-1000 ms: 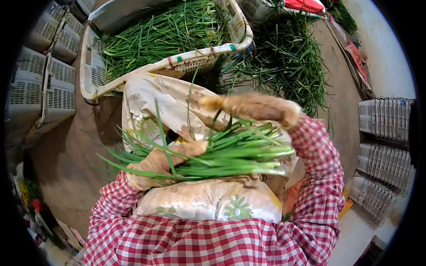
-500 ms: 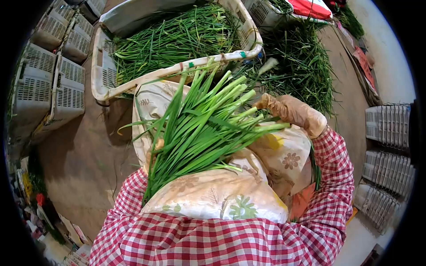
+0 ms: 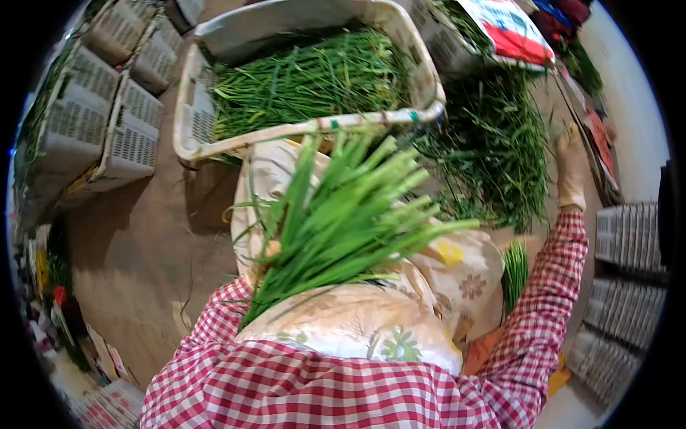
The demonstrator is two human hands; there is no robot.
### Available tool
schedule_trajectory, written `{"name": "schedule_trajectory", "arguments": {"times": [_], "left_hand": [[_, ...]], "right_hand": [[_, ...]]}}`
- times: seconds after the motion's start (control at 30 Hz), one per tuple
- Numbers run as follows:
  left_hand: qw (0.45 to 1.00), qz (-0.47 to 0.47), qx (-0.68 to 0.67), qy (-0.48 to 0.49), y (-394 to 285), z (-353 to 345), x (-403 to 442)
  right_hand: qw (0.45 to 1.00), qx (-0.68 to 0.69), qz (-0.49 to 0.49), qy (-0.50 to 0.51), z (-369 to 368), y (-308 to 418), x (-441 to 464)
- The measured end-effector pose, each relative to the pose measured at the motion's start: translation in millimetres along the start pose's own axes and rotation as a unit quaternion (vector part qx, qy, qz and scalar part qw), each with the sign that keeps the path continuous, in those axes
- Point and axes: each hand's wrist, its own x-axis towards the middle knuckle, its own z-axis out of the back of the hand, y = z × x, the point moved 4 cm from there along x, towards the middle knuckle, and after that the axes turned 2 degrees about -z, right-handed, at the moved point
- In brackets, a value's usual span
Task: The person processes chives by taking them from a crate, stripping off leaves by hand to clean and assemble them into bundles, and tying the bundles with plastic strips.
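A loose bunch of garlic chives (image 3: pixel 343 214), with pale stem ends fanned toward the upper right, lies across my lap on a flower-patterned apron (image 3: pixel 336 311). My left hand (image 3: pixel 270 254) is closed round the leafy left side of the bunch; most of its fingers are hidden behind leaves. Out to the right, away from the bunch, my gloved right hand (image 3: pixel 572 171) is stretched over the floor beside a heap of loose green leaves (image 3: pixel 493 143). Its fingers are small and blurred, so whether it holds anything is unclear.
Ahead stands a white plastic crate (image 3: pixel 250 139) filled with chives. Another crate (image 3: pixel 446 46) with a red-and-white bag (image 3: pixel 511 36) is behind the heap. Stacked crates (image 3: pixel 128 129) line the left, and more baskets (image 3: pixel 629 236) the right. A small green bundle (image 3: pixel 514 275) stands by my right knee.
My right hand has left the stem ends of the bunch and swung out to the right, arm extended. My left hand keeps its hold. The view has shifted slightly.
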Motion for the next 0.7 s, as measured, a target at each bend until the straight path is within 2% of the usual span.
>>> {"name": "schedule_trajectory", "arguments": {"times": [0.03, 0.1, 0.13, 0.17, 0.23, 0.3, 0.37, 0.4, 0.43, 0.47, 0.57, 0.63, 0.67, 0.7], "left_hand": [[1.000, 0.004, -0.001, 0.008, 3, -1, 1], [0.999, 0.014, -0.007, 0.034, 9, -6, 5], [0.999, 0.018, -0.010, 0.050, 11, -8, 6], [0.997, 0.022, -0.012, 0.070, 13, -11, 6], [0.992, 0.034, -0.007, 0.124, 9, -19, 4], [0.986, 0.045, 0.008, 0.159, -2, -43, 5], [0.988, 0.036, 0.008, 0.150, -4, -57, 7], [0.989, 0.028, 0.005, 0.145, 1, -50, 6], [0.990, 0.020, 0.001, 0.140, 3, -52, 7], [0.988, 0.000, 0.101, 0.118, -2, -56, 8], [0.987, 0.071, 0.087, 0.117, 9, -39, 4], [0.976, 0.016, 0.183, 0.115, 16, -35, 9], [0.972, 0.008, 0.209, 0.109, 11, -40, 10], [0.966, 0.000, 0.236, 0.102, 7, -45, 10]], "right_hand": [[0.992, -0.111, -0.018, 0.056, -1, 22, -10], [0.994, 0.103, 0.035, 0.013, 2, 72, -25], [0.948, 0.292, 0.042, 0.117, 10, 105, -30], [0.856, 0.467, 0.043, 0.219, 26, 141, -38], [0.796, 0.523, 0.075, 0.297, 55, 201, -61], [0.870, 0.380, 0.235, 0.207, 67, 240, -80], [0.865, 0.360, 0.280, 0.209, 64, 261, -94], [0.855, 0.346, 0.245, 0.299, 64, 264, -98], [0.869, 0.314, 0.217, 0.316, 54, 263, -102], [0.883, 0.303, 0.216, 0.287, 49, 262, -104], [0.904, 0.302, 0.200, 0.229, 25, 247, -103], [0.908, 0.354, 0.166, 0.151, 1, 222, -90], [0.951, 0.213, 0.222, 0.020, 0, 210, -79], [0.980, 0.087, 0.154, 0.096, -6, 195, -62]]}}
